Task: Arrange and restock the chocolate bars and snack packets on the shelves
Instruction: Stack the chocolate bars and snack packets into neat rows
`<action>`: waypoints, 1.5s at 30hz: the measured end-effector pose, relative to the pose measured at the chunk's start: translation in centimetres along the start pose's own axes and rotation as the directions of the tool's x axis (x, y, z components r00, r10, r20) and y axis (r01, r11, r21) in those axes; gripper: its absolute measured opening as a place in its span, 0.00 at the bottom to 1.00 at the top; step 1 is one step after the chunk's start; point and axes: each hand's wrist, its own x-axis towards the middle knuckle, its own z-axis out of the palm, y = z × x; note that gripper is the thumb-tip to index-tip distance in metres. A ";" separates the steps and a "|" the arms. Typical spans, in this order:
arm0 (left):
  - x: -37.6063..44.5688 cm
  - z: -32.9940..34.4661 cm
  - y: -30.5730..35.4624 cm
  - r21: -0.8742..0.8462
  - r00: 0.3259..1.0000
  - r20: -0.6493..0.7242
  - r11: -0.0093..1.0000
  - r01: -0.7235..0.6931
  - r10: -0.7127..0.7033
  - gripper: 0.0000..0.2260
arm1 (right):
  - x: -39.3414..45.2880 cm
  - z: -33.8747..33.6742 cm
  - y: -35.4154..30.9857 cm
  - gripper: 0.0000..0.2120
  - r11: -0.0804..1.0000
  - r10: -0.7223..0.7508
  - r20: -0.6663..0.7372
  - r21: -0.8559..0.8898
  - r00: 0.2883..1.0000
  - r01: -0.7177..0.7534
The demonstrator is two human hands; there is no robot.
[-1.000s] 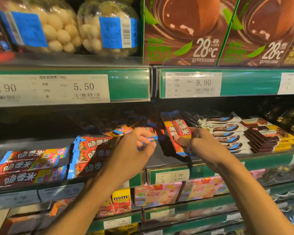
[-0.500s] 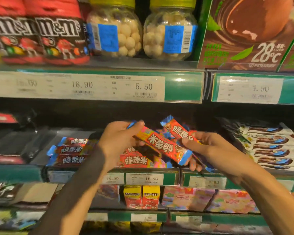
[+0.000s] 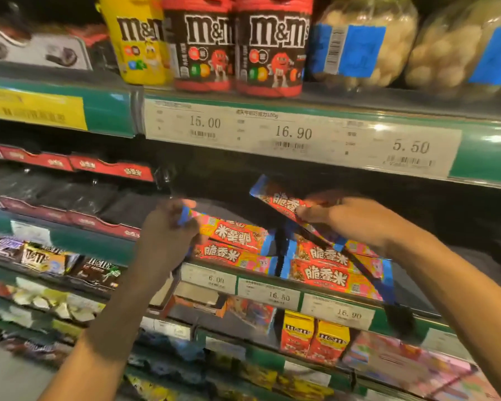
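Observation:
Red chocolate bars with blue ends lie in two low stacks [image 3: 327,270] on the middle shelf [image 3: 272,287]. My left hand [image 3: 168,227] grips the blue end of one red bar [image 3: 235,234], which lies across the left stack. My right hand [image 3: 350,218] pinches a second red bar [image 3: 281,202] by its middle and holds it tilted above the right stack, its blue end up and to the left.
M&M's tubs [image 3: 237,44] and clear jars of pale balls [image 3: 365,44] stand on the shelf above, over price tags [image 3: 292,131]. Dark red display boxes [image 3: 78,221] sit left of the stacks. Small M&M's boxes [image 3: 315,337] and snack packets fill lower shelves.
The view swung left along the shelves. Both hands carried their red bars left, and the left hand's bar came down onto the left stack.

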 end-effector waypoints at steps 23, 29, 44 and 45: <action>-2.3 -0.7 0.1 -0.729 0.913 0.379 0.559 0.395 -0.151 0.12 | 4.4 3.7 -2.7 0.10 0.861 -0.048 0.044 0.509 0.998 0.018; -4.3 1.0 1.1 -0.573 0.824 0.539 0.641 0.511 -0.175 0.12 | 3.5 5.3 -3.3 0.08 0.825 0.056 0.067 0.559 0.996 -0.084; -7.0 2.0 0.8 -0.403 0.875 0.440 0.827 0.393 -0.201 0.16 | 3.2 6.1 -2.3 0.22 0.910 -0.069 0.092 0.413 0.993 0.025; -6.9 1.9 0.8 -0.364 0.898 0.405 0.870 0.332 -0.173 0.14 | 3.5 5.8 -2.4 0.18 0.928 -0.060 0.099 0.371 0.993 0.019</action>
